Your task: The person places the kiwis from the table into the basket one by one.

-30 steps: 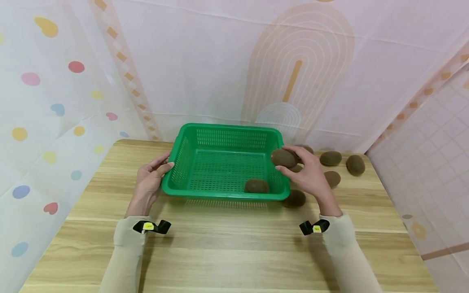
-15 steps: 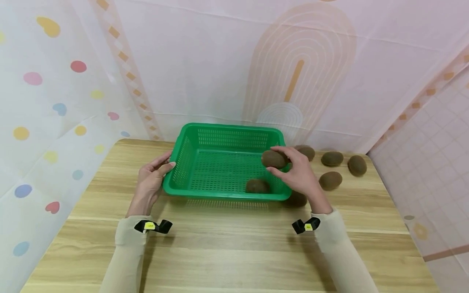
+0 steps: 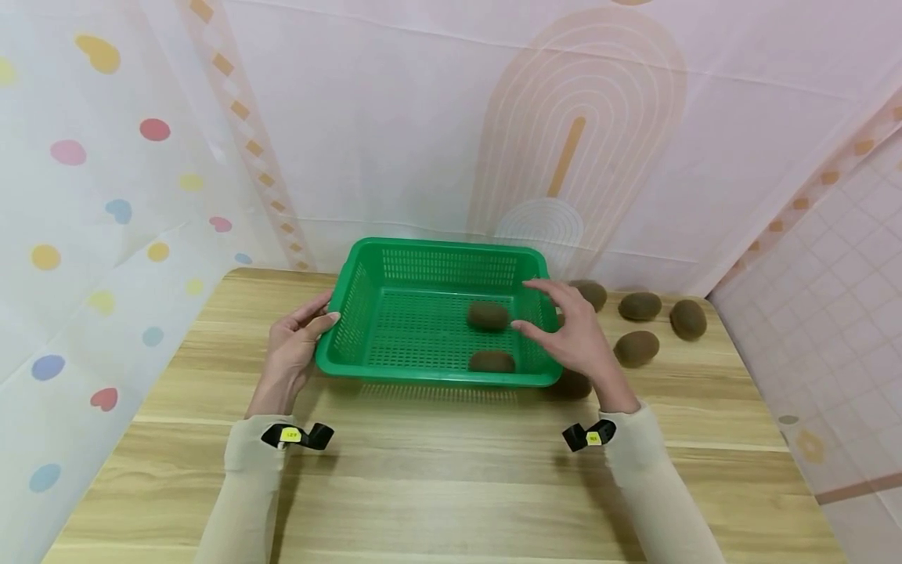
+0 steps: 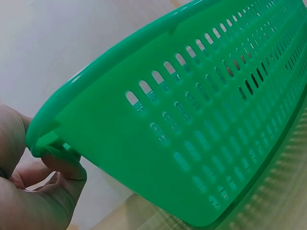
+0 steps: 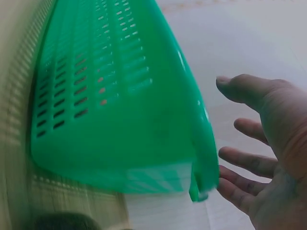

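Note:
A green plastic basket (image 3: 437, 376) with slotted walls stands on the table, two brown kiwis inside: one kiwi (image 3: 488, 316) near the middle right, another kiwi (image 3: 492, 361) by the front wall. My left hand (image 3: 296, 345) grips the basket's left rim, thumb on top; in the left wrist view the fingers (image 4: 67, 167) curl under that rim. Over the right rim, my right hand (image 3: 574, 333) is spread with nothing between thumb and fingers. The right wrist view shows the right hand's fingers (image 5: 249, 160) apart, beside the basket's rim.
Several loose kiwis lie right of the basket, among them a kiwi (image 3: 640, 305) at the back, a kiwi (image 3: 687, 319) near the table's right edge and a kiwi (image 3: 637, 348) nearer. One kiwi (image 3: 574, 384) is partly hidden by the basket. A patterned cloth (image 3: 395, 117) hangs behind the table.
My right hand carried a kiwi leftward over the right rim and let it go; it now lies on the basket's floor. My left hand has kept its grip on the rim.

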Action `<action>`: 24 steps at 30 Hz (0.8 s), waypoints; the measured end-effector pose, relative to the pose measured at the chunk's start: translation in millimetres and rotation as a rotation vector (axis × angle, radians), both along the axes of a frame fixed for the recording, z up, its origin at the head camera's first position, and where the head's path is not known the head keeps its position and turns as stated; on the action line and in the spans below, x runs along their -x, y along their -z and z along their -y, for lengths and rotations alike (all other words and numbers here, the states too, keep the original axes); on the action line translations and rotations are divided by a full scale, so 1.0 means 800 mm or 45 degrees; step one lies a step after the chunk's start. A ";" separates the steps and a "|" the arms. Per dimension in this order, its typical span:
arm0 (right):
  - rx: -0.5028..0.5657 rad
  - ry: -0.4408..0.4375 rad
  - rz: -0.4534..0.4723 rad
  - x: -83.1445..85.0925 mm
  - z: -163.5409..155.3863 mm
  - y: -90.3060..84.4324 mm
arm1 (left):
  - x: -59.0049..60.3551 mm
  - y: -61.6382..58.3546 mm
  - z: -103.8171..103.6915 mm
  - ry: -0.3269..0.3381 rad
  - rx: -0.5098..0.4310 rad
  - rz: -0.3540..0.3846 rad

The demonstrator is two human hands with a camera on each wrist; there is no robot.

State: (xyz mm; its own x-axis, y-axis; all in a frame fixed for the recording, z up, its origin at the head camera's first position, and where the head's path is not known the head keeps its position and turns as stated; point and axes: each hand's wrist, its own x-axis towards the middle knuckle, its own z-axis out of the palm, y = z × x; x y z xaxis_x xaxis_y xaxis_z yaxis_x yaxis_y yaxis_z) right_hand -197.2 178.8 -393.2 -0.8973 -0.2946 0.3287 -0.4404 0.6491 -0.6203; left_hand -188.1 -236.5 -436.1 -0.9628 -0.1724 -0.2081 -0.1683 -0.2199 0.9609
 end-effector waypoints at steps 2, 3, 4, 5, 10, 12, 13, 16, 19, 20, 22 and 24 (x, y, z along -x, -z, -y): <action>-0.005 0.002 0.000 -0.001 -0.004 0.000 | 0.000 0.000 0.000 -0.001 0.002 0.001; -0.008 0.001 0.000 -0.001 -0.007 0.000 | 0.000 0.000 0.000 -0.001 0.001 0.002; -0.010 0.002 0.002 -0.001 -0.009 0.000 | 0.000 0.000 0.000 -0.001 0.001 0.003; -0.010 0.002 0.003 -0.002 -0.012 0.001 | 0.000 0.000 0.000 -0.001 0.001 0.003; 0.008 0.014 0.018 -0.004 -0.027 0.006 | 0.000 0.001 -0.001 0.003 -0.002 -0.002; 0.009 0.031 0.032 -0.005 -0.033 0.009 | 0.000 0.001 -0.001 0.007 -0.003 -0.004; 0.006 0.041 0.037 -0.005 -0.036 0.011 | 0.000 0.002 -0.001 0.010 -0.006 -0.005; 0.002 0.067 0.043 -0.004 -0.045 0.015 | 0.000 0.002 -0.001 0.013 -0.001 -0.004; -0.009 0.093 0.034 -0.003 -0.052 0.018 | 0.000 0.001 0.000 0.019 0.007 -0.004; -0.011 0.105 0.032 -0.003 -0.055 0.019 | -0.001 0.001 0.001 0.020 0.011 -0.003; -0.019 0.128 0.028 -0.003 -0.060 0.022 | -0.001 0.001 0.001 0.022 0.015 -0.005; -0.028 0.151 0.030 -0.003 -0.064 0.024 | -0.001 0.001 0.001 0.021 0.015 -0.004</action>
State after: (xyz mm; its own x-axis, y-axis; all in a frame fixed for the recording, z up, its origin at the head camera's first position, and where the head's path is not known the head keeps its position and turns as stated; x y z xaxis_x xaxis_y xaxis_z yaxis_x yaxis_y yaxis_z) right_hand -194.7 230.2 -412.6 -0.9338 -0.1924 0.3018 -0.3449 0.7092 -0.6149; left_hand -187.0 -237.3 -437.2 -0.9661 -0.1591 -0.2032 -0.1687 -0.2061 0.9639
